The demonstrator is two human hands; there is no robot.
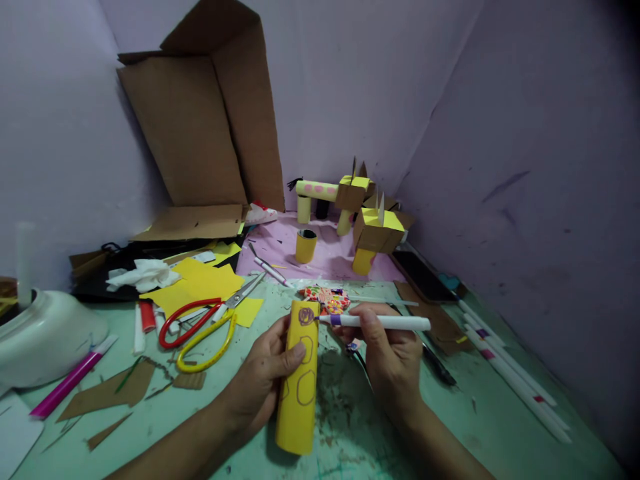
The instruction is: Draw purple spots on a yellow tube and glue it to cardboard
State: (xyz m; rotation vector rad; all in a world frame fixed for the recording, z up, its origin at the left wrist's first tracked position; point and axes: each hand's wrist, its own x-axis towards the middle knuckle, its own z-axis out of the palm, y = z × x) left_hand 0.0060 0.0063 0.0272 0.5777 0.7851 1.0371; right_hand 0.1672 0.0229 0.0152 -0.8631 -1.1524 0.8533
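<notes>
My left hand (267, 373) is wrapped round a yellow paper tube (296, 427), thumb lying across its front. Purple outlined spots run down the tube, and the top one is scribbled in. In my right hand (393, 360) is a white marker (400, 323) with a purple band, held level. Its tip points left and meets the tube's right edge beside the filled spot. Just behind the tube lies a floral-patterned object (327, 298), partly hidden.
Scissors (233, 303) and yellow paper (200, 283) lie to the left, near cardboard scraps (113, 393) and a white pot (55, 333). Behind stand yellow tube-and-box figures (377, 230) and a short yellow tube (305, 248). A phone (424, 273) and several white markers (520, 380) are on the right.
</notes>
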